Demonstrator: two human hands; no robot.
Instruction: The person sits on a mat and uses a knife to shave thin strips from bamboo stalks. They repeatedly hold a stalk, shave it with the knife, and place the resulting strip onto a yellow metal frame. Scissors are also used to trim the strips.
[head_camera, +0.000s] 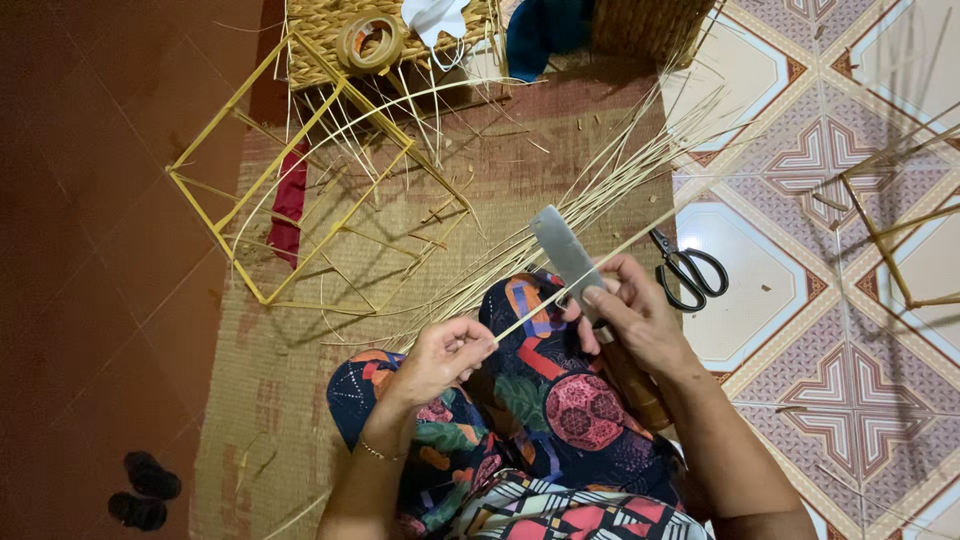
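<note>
Bamboo strip is lying across the flat blade of the knife, and I am taking that knife as my landmark. My right hand is closing around the knife's handle, just below the blade, with the thumb pressing the strip against the steel. My left hand is sitting below and left of the knife, pinching the near end of the strip between thumb and fingers; the strip is running from there up across the blade and on toward the upper right. Both hands are hovering over my lap, where patterned cloth is covering my knees, directly below the knife.

Right of the knife, black-handled scissors are lying on the tiled floor. Behind the blade, a loose bundle of thin strips is fanning out over the woven mat. Left of the knife, a frame of yellow sticks is resting on the mat, with a red cloth beneath it. Above and left of the knife, a roll of tape is sitting on a woven basket.
</note>
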